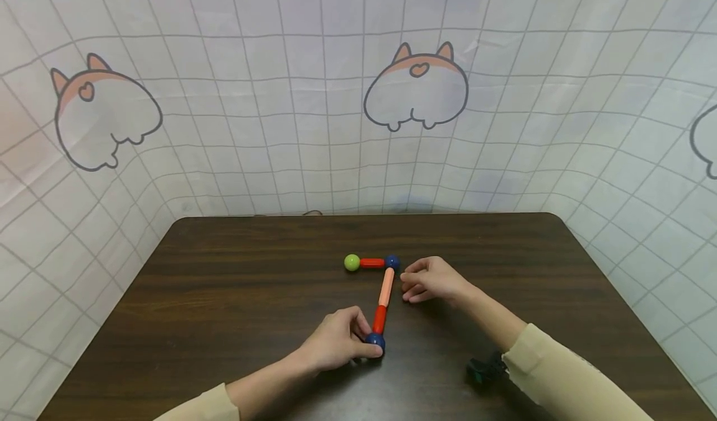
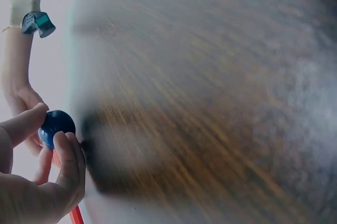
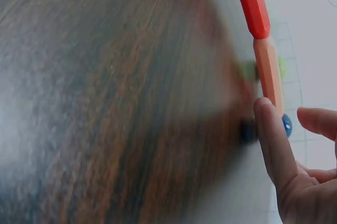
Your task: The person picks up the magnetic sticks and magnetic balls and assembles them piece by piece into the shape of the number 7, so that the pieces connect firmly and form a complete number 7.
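Note:
My left hand (image 1: 335, 340) pinches a dark blue ball (image 1: 376, 340) between thumb and fingers; the left wrist view shows that ball (image 2: 57, 125) between the fingertips. From it a red rod (image 1: 379, 319) runs away from me, joined end to end with a peach rod (image 1: 386, 287). The peach rod's far end meets a second blue ball (image 1: 392, 262). Leftward from there lie another red rod (image 1: 372, 263) and a lime green ball (image 1: 351, 263). My right hand (image 1: 434, 281) holds nothing, its fingers parted just right of the peach rod. In the right wrist view the peach rod (image 3: 268, 74) passes beside a fingertip.
The pieces are on a dark wood-grain table (image 1: 235, 296) with rounded far corners. A white grid-patterned curtain (image 1: 280, 128) with cartoon animals surrounds its back and sides. A small dark device (image 1: 484, 369) sits at my right forearm.

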Tool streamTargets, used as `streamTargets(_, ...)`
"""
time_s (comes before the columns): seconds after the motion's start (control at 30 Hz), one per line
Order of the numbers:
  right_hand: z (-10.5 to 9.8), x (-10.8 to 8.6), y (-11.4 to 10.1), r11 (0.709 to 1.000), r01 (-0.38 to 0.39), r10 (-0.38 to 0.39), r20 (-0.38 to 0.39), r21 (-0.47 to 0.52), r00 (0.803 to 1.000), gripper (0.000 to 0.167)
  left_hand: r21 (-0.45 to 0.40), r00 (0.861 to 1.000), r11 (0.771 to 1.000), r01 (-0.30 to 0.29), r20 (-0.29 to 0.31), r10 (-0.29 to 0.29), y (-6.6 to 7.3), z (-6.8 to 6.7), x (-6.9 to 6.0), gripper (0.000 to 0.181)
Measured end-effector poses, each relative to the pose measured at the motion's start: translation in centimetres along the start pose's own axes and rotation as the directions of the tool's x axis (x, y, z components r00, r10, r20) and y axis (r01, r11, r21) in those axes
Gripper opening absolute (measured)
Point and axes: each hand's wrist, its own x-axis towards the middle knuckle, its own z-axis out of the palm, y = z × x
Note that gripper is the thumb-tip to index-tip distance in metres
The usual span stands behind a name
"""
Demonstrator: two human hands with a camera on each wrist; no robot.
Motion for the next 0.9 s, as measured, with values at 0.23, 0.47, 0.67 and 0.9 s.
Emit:
streamTargets(0.23,-0.9,-0.8,-0.1,0.999,0.01,-0.011,-0.018,-0.033,1.0,0.043,0.059,1.0,0.998,-0.018,-0.01,0.018,0.3,0.5,0.0,0.032)
streamTargets(0.47,-1.9,-1.5,-0.1,0.998,0.027,-0.029,-0.027,-0.063,0.999,0.046,0.079,0.999,0.996,-0.034,-0.012,0.035,0.3,0.7,0.2,0.034)
streamTargets(0.67,-2.8,-2.2,-0.2,0.99,0.059,-0.065,-0.037,-0.128,0.997,0.049,0.075,0.997,0.994,-0.073,-0.005,0.074,0.0,0.6,0.1,0.032)
streamTargets(0.9,-4.2,-3.1,-0.3,0.932,0.123,-0.178,-0.137,-0.34,0.974,0.044,0.236,0.99,0.962,-0.137,-0.013,0.144,-0.7,-1.2,0.2,0.031)
